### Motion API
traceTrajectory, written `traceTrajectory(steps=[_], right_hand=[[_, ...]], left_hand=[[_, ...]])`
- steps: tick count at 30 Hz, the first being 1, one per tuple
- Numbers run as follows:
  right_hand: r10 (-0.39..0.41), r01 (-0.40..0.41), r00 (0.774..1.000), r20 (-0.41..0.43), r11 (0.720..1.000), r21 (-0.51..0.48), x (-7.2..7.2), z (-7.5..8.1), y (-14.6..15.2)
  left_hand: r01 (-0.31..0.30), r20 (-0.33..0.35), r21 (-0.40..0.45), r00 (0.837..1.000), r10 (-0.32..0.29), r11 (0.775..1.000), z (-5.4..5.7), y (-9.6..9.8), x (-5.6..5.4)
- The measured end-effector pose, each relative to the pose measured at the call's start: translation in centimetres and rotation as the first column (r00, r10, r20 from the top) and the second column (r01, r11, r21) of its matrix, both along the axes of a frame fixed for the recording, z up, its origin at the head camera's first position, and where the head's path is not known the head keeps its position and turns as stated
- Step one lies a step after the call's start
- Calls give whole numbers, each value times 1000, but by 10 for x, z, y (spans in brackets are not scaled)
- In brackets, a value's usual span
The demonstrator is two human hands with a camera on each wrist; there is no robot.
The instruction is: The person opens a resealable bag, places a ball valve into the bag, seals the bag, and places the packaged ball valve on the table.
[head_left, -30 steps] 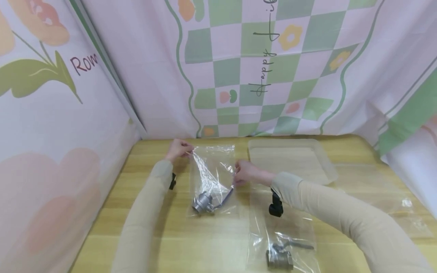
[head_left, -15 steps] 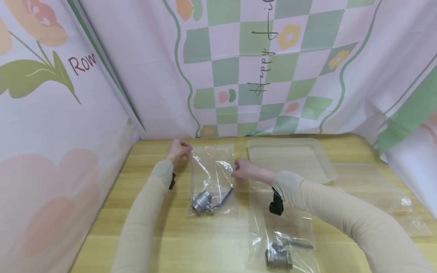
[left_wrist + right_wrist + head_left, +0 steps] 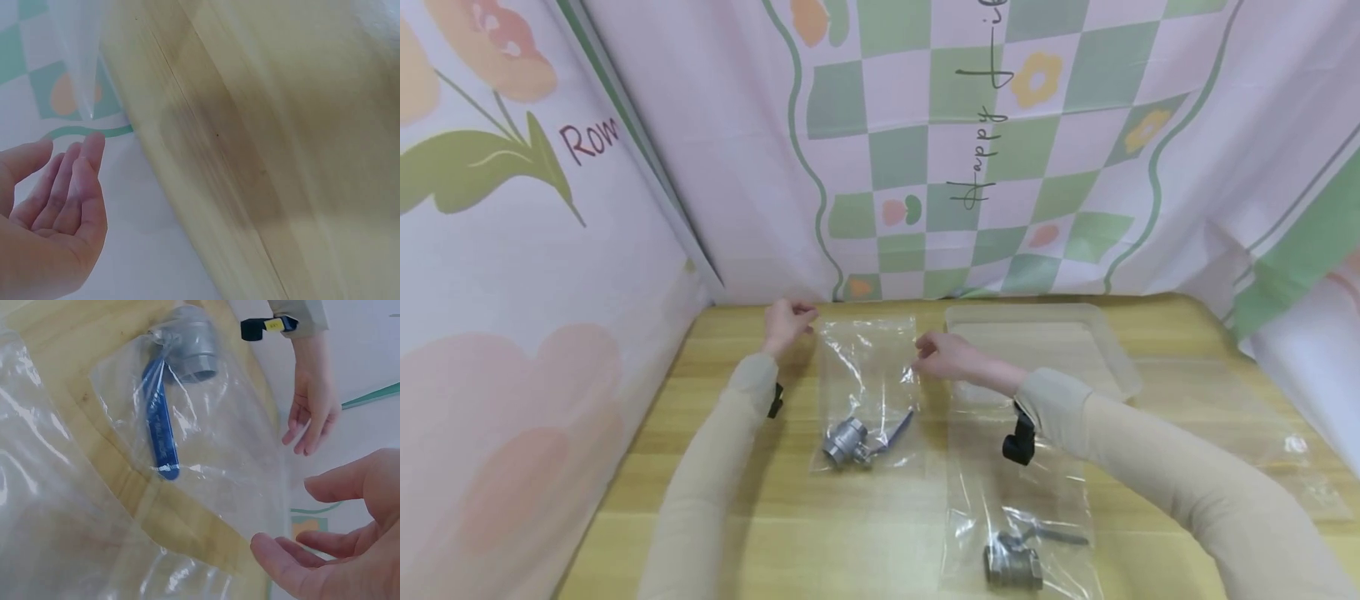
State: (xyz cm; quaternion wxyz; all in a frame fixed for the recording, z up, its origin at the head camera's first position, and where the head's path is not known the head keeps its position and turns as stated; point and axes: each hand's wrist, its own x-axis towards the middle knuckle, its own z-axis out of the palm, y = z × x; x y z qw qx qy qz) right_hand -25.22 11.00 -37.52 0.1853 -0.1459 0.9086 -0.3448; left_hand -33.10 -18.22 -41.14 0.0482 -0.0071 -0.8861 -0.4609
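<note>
A clear plastic bag (image 3: 868, 375) lies on the wooden table, its top toward the far edge. Inside, near the bottom, is a grey metal ball valve (image 3: 846, 442) with a blue lever (image 3: 162, 434). My left hand (image 3: 786, 325) is just off the bag's upper left corner, thumb and fingers apart with nothing between them. In the left wrist view, the bag's corner (image 3: 81, 56) stands beyond those fingertips. At the bag's right edge is my right hand (image 3: 951, 357), fingers loosely bent. The right wrist view shows a gap between its thumb (image 3: 337, 478) and forefinger, holding nothing.
A second clear bag (image 3: 1015, 479) holding a ball valve (image 3: 1015, 567) with a dark lever lies at the front right. Behind it is a translucent tray (image 3: 1123, 375). Further right lies another flat clear bag (image 3: 1225, 425). Printed curtains (image 3: 898, 158) hang behind the table.
My left hand has come off the bag's corner, moving slightly left and away. The right hand has slid a little farther back along the right edge, and its pinch has loosened.
</note>
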Motion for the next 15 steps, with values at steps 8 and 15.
traceTrajectory(steps=[8,15], right_hand=[[58,-72,981,-186,995,-72,-9,-2,25],[53,-63,936,-347,998,-19,-3,3,45]], left_hand=[[29,-27,-24,999,-29,999,0,-8,9],[73,-81,-70,994,-79,995,-1,-13,19]])
